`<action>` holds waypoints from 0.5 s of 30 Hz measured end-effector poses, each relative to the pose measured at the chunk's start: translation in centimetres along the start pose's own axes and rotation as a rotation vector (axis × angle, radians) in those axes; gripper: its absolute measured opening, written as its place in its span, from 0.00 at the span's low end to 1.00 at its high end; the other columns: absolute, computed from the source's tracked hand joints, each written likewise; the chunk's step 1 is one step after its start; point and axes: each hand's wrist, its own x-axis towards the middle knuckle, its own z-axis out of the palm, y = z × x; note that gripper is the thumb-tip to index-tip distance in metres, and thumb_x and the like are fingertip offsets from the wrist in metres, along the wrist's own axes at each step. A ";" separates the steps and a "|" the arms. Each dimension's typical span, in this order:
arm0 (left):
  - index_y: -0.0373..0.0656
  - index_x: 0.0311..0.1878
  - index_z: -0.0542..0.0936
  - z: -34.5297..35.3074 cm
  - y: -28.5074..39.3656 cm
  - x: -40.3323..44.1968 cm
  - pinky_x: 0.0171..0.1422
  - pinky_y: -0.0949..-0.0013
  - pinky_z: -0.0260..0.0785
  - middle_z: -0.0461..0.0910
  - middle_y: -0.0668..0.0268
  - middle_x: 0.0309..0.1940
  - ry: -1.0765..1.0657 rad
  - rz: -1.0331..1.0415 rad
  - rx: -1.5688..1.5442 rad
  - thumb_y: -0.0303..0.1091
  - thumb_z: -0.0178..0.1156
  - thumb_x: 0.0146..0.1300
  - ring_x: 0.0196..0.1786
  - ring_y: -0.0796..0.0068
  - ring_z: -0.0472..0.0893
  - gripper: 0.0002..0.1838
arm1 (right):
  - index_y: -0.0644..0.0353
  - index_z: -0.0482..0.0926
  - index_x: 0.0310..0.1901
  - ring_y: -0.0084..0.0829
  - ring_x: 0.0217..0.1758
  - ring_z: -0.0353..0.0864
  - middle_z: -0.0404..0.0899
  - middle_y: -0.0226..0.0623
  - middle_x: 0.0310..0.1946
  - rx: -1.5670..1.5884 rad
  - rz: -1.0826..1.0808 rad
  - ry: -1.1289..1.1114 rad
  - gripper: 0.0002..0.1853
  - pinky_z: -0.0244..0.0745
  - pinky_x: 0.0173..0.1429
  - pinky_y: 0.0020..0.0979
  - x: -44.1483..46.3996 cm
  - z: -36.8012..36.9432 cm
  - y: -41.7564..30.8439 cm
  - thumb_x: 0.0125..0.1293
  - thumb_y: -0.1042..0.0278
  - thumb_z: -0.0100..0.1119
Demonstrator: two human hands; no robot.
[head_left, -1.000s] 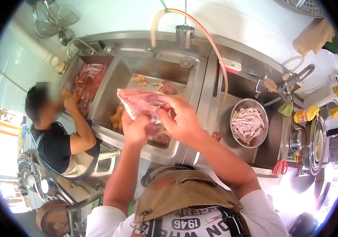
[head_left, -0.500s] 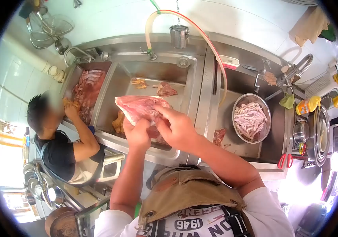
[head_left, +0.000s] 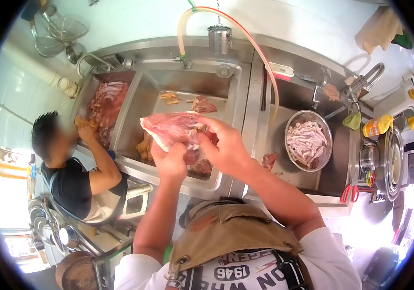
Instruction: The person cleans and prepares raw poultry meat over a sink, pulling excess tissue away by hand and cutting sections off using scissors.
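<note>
Over the middle sink [head_left: 141, 84], a large pink piece of raw meat [head_left: 166, 126] with a pale fatty edge is held up in both hands. My left hand [head_left: 170, 162] is closed on its lower side, thumb pressed against the flesh. My right hand [head_left: 229, 152] grips the right end, with fingers at the dark red lower part. Below in the sink lie yellow pieces like poultry feet [head_left: 170, 98], a dark red meat piece [head_left: 203, 105] and a yellowish piece [head_left: 144, 146] partly behind my left hand. Another red piece [head_left: 202, 166] shows beneath my hands.
A co-worker [head_left: 79, 179] sits at the left, hands at a sink of raw meat [head_left: 108, 108]. In the right sink stands a metal bowl [head_left: 330, 145] of pale strips [head_left: 307, 144]. A hose [head_left: 260, 48] arcs overhead; red-handled scissors [head_left: 349, 193] hang at the right edge.
My right hand has shifted slightly right and down along the meat, its fingers now more around the end. The meat has tilted a little. My left hand stays on it.
</note>
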 end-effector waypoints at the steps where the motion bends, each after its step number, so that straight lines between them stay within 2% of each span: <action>1: 0.31 0.53 0.77 0.0 0.0 -0.1 0.50 0.72 0.72 0.81 0.63 0.44 -0.001 -0.006 0.020 0.19 0.49 0.48 0.45 0.73 0.80 0.25 | 0.69 0.76 0.58 0.19 0.27 0.75 0.80 0.34 0.28 -0.025 -0.050 0.021 0.19 0.73 0.33 0.27 0.0 0.3 0.3 0.67 0.73 0.61; 2: 0.31 0.53 0.77 0.1 0.0 -0.2 0.50 0.72 0.72 0.81 0.63 0.44 -0.008 0.008 0.021 0.18 0.49 0.48 0.45 0.73 0.80 0.25 | 0.69 0.76 0.58 0.18 0.27 0.74 0.80 0.34 0.28 -0.052 -0.101 0.042 0.19 0.73 0.33 0.28 0.1 0.4 0.4 0.67 0.73 0.61; 5: 0.31 0.53 0.77 0.2 -0.2 -0.2 0.51 0.72 0.71 0.81 0.64 0.44 -0.015 0.050 0.025 0.18 0.49 0.48 0.45 0.74 0.80 0.25 | 0.69 0.76 0.57 0.18 0.27 0.73 0.79 0.34 0.26 0.108 0.071 -0.010 0.18 0.73 0.33 0.27 0.1 0.4 0.3 0.67 0.72 0.60; 8: 0.31 0.52 0.77 0.2 -0.4 -0.3 0.51 0.72 0.71 0.81 0.64 0.43 0.001 0.065 0.043 0.18 0.49 0.48 0.45 0.75 0.79 0.24 | 0.69 0.76 0.55 0.18 0.27 0.73 0.78 0.33 0.25 0.158 0.151 -0.048 0.17 0.72 0.33 0.27 0.1 0.1 -0.3 0.68 0.72 0.59; 11: 0.31 0.52 0.78 0.5 -0.4 -0.3 0.49 0.73 0.72 0.81 0.64 0.42 0.021 0.065 0.050 0.18 0.49 0.49 0.44 0.75 0.80 0.23 | 0.70 0.76 0.54 0.18 0.28 0.74 0.80 0.34 0.26 0.111 0.148 -0.073 0.15 0.73 0.34 0.28 -0.4 0.8 0.5 0.68 0.72 0.58; 15: 0.30 0.51 0.78 0.4 -0.3 0.1 0.41 0.73 0.74 0.82 0.62 0.41 0.058 0.009 -0.057 0.18 0.48 0.50 0.40 0.73 0.81 0.22 | 0.70 0.75 0.56 0.19 0.28 0.75 0.81 0.36 0.27 -0.062 -0.022 -0.019 0.16 0.72 0.32 0.28 -1.5 1.8 1.3 0.68 0.73 0.58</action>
